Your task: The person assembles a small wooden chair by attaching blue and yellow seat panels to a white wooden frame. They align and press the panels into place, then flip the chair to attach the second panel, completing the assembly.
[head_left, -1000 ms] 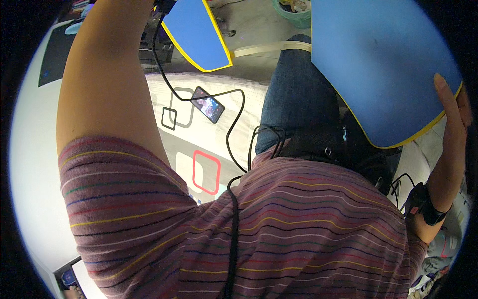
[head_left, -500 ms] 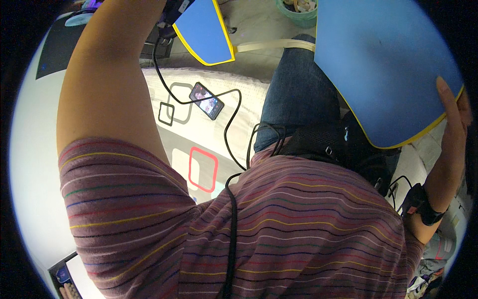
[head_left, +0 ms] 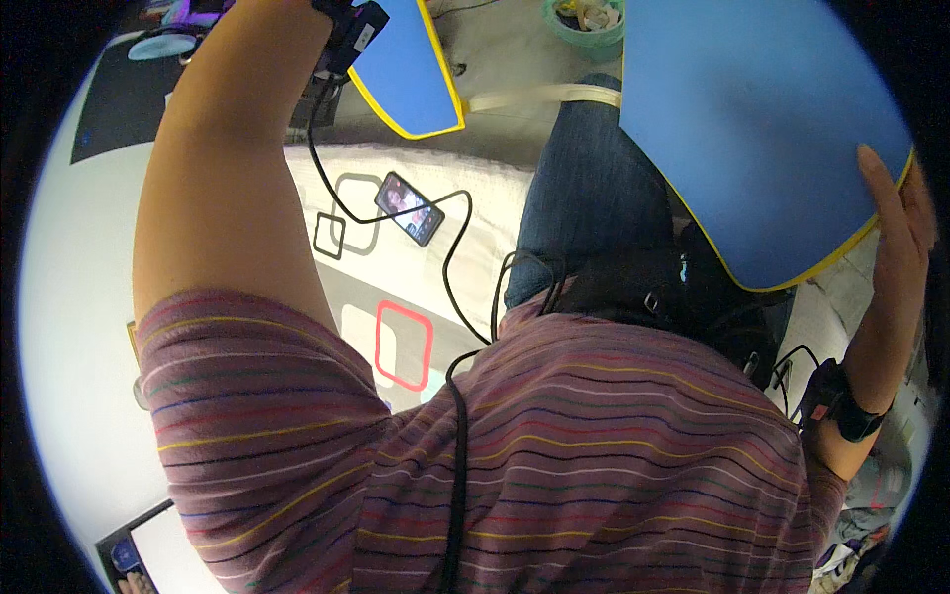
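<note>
At the right, a large blue panel with yellow edging (head_left: pixel 762 148) stands over my right leg. My right hand (head_left: pixel 896 203) is closed on its lower right edge, thumb lying on the blue face and fingers mostly behind. Farther left is a smaller blue piece with the same yellow edging (head_left: pixel 408 74). A pale strip (head_left: pixel 539 96) runs between the two pieces, passing over my jeans-covered knee. My left arm (head_left: pixel 223 168) reaches up past the top edge beside the smaller piece; a black device (head_left: pixel 356 38) sits at its wrist. The left hand itself is out of the picture.
A phone (head_left: pixel 409 208) with a lit screen lies on the patterned bedcover (head_left: pixel 465 178), a black cable (head_left: pixel 465 223) crossing it. A green basket (head_left: pixel 584 22) with things inside stands on the floor. A black bag (head_left: pixel 693 297) rests against my waist. Clothes are heaped at the lower right.
My left arm has shifted slightly right and down, bringing more of its wrist device into view. The right hand keeps its hold on the large panel, which has barely moved.
</note>
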The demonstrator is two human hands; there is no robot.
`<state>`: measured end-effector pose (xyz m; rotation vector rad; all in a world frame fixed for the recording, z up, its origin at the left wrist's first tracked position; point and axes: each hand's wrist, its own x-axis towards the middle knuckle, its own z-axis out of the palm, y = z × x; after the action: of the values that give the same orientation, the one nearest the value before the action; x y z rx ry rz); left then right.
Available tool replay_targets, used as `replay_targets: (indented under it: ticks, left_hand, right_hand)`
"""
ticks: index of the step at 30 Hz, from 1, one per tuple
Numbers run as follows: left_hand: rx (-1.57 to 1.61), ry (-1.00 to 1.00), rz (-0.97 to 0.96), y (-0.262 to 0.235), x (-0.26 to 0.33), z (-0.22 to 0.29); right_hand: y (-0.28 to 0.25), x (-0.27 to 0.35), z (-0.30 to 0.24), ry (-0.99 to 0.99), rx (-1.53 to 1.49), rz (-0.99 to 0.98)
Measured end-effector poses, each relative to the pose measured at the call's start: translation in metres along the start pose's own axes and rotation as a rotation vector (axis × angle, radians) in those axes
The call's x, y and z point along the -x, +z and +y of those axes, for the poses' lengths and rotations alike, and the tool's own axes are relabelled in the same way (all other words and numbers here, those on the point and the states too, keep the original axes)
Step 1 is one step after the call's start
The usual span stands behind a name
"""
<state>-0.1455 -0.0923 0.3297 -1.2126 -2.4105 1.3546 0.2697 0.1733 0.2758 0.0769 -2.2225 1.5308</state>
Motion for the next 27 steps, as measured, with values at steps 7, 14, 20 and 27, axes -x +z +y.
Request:
replay_targets:
  ticks: [7, 14, 20, 27]
  left_hand:
    - [-0.115, 0.297, -0.108, 0.015, -0.044, -0.052]
    - [0.948, -0.077, -0.173, 0.038, -0.028, -0.071]
    - [1.283, -0.347, -0.163, 0.029, -0.007, -0.05]
    - [1.006, -0.254, -0.031, 0.045, -0.016, -0.046]
  right_hand:
    - [0.003, 0.023, -0.01, 0.218, 0.139, 0.113]
    - [0.017, 0.022, -0.023, 0.223, 0.12, 0.136]
    - [0.016, 0.021, -0.018, 0.21, 0.065, 0.135]
    - [0.015, 0.019, -0.015, 0.179, 0.146, 0.122]
